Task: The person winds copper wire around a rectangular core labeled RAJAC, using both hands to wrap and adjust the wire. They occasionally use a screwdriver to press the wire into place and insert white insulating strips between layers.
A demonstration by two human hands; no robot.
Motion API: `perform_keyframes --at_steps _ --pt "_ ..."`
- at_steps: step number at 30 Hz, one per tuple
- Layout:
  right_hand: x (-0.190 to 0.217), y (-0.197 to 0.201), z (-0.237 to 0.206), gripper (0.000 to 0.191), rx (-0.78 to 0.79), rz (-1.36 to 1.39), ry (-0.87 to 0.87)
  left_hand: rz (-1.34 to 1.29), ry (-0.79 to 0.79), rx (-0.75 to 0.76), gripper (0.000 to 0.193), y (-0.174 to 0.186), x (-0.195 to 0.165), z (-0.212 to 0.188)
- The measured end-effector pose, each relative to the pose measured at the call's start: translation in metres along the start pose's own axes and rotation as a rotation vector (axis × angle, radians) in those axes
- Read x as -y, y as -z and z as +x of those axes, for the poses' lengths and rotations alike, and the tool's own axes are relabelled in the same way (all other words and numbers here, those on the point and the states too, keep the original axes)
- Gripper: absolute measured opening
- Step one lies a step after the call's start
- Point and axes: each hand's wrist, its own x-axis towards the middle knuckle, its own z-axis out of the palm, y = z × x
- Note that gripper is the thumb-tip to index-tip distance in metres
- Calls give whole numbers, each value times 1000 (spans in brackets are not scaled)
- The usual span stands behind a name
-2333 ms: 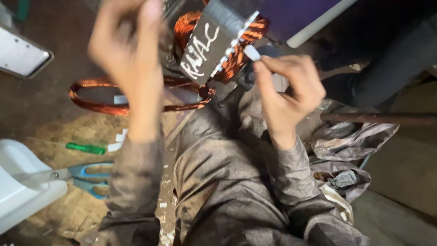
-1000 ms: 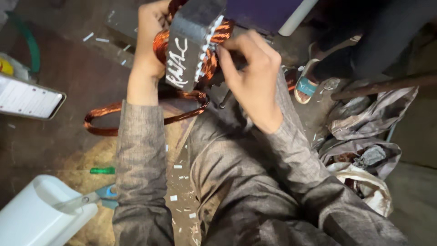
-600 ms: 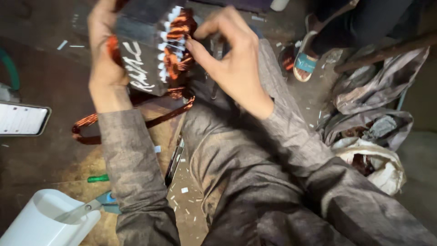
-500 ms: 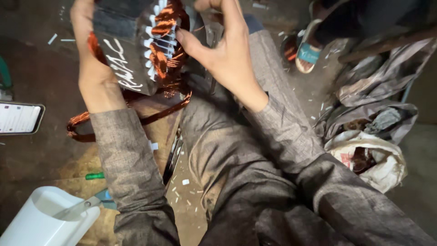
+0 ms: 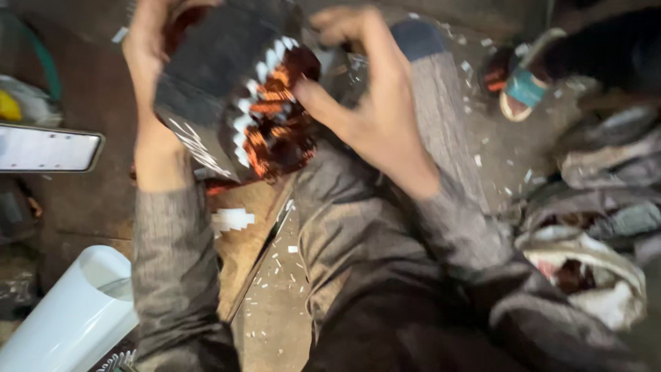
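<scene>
A dark motor stator (image 5: 220,83) with copper windings and white slot liners is tilted over my lap, its open end facing right. My left hand (image 5: 148,69) grips its outer shell from the far left side. My right hand (image 5: 365,103) is at the open end, thumb against the copper coils (image 5: 279,131), fingers curled over the top edge. The view is blurred, so finer finger contact is unclear.
A phone (image 5: 48,148) lies on the floor at left. A white plastic roll (image 5: 69,317) sits at bottom left. Bits of white paper litter the floor between my knees. Another person's sandalled foot (image 5: 523,86) is at upper right, with crumpled bags (image 5: 592,262) below it.
The stator has been turned and tipped so its open wound end faces my right hand. Both hands have come nearer to me, and the loose copper coil loop is now mostly hidden.
</scene>
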Motion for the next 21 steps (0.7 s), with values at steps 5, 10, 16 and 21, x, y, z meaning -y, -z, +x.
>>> perform_keyframes --at_steps 5,10,16,21 --pt "3 17 -43 33 -86 -59 -50 542 -50 163 24 21 -47 -32" --pt "-7 31 -92 29 524 511 -476 945 -143 385 37 25 -64 -31" --pt "-38 80 -75 16 361 397 -628 1057 -192 451 38 17 -83 -20" --pt "-18 90 -59 21 360 -137 28 1003 -164 530 37 30 -81 -12"
